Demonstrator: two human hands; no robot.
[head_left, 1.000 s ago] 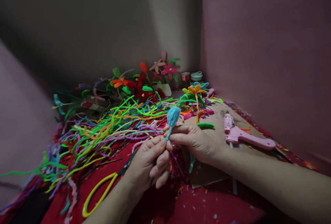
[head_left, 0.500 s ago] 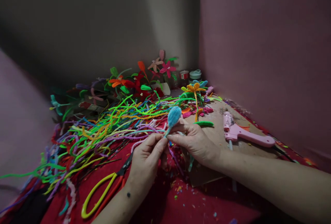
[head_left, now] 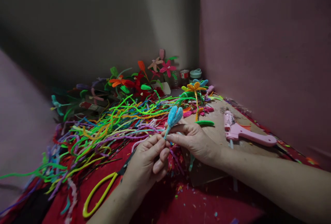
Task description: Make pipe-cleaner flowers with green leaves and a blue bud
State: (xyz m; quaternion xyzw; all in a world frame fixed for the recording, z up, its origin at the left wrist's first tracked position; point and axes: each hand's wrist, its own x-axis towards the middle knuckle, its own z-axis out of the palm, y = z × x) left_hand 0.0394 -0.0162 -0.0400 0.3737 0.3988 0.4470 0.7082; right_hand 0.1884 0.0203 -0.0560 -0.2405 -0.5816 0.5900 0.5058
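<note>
Upright between both hands stands a blue pipe-cleaner flower bud (head_left: pixel 174 116), its fuzzy petals bunched together above a short light-blue stem. My left hand (head_left: pixel 150 158) pinches the lower end of that stem between thumb and forefinger. From the other side, the thumb and fingers of my right hand (head_left: pixel 195 143) close on the stem just under the petals. Scissors (head_left: pixel 102 193) with a yellow handle lie partly hidden beneath my left wrist. A strip of teal pipe cleaner (head_left: pixel 191 162) hangs below my right hand.
Loose pipe cleaners (head_left: pixel 124 117) in many colours pile up at the left. A pink glue gun (head_left: pixel 248 136) rests on a brown board (head_left: pixel 218 127) at the right. Finished flowers (head_left: pixel 139 79) and a lidded jar (head_left: pixel 196 74) stand at the back. Red cloth (head_left: pixel 191 203) with scraps lies in front.
The blue bud has turned, so separate petals now show where one rounded face did. My left fingers have shifted on the stem and the wrist has rolled. The right hand has barely moved.
</note>
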